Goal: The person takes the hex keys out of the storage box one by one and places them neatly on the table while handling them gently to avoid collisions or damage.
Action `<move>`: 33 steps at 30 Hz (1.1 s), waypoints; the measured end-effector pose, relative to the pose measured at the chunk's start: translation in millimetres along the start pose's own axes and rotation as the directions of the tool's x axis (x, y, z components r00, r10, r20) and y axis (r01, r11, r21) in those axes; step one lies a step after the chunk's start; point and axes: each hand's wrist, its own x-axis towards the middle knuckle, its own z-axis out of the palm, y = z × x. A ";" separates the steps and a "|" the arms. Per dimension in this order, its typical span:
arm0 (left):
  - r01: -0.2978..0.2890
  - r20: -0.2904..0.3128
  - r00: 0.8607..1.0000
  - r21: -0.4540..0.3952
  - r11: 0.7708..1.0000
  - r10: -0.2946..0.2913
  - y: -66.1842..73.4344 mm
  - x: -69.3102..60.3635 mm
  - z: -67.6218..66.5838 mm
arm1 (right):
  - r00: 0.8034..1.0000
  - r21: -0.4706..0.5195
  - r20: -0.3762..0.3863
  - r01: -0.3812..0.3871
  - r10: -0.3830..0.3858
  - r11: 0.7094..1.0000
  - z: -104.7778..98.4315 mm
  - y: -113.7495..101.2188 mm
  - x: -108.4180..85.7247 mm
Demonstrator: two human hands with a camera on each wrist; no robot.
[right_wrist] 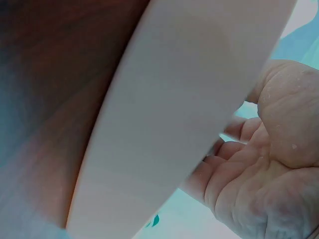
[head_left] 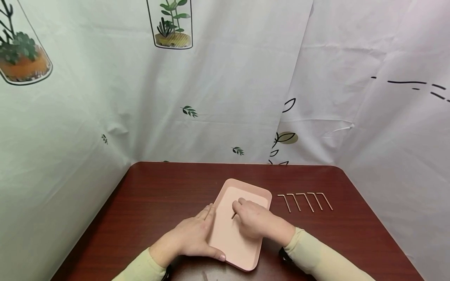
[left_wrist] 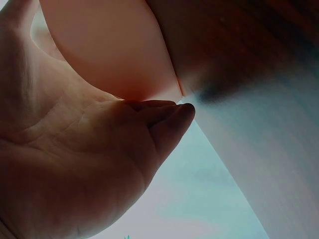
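Note:
A pink rectangular tray (head_left: 231,242) lies at a slant on the table. My left hand (head_left: 193,236) rests against its left side, fingers straight along the rim and thumb by the near edge. In the left wrist view the fingertips (left_wrist: 172,117) touch the tray's outer wall (left_wrist: 114,45). Over the tray's inside, my right hand (head_left: 254,219) has its fingers curled and pinches a thin hex key (head_left: 233,216); only a short end shows, the rest being hidden by the hand. In the right wrist view, the tray wall (right_wrist: 169,109) covers the fingertips.
Right of the tray, several L-shaped hex keys (head_left: 305,202) lie in a row on the dark red-brown table (head_left: 168,187). White printed fabric (head_left: 225,86) hangs behind the table and along both sides.

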 end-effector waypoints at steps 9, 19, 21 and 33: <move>0.003 0.005 1.000 -0.004 1.000 -0.003 1.0 -0.6 -1.3 | 0.999 0.019 -0.033 -0.018 0.018 1.000 -9.2 9.5 -3.0; -0.003 0.005 1.000 -0.004 1.000 0.003 1.2 -1.4 -1.7 | 0.998 -0.019 -0.057 -0.014 0.013 1.000 -11.5 16.4 -6.3; 0.000 0.006 1.000 -0.004 1.000 0.000 0.8 -1.1 -1.3 | 0.998 -0.024 -0.067 -0.009 0.008 1.000 -12.0 17.7 -7.5; 0.000 0.005 1.000 -0.007 1.000 0.000 1.6 -1.2 -2.5 | 0.995 0.016 -0.090 -0.040 0.042 0.999 -14.8 27.1 -15.6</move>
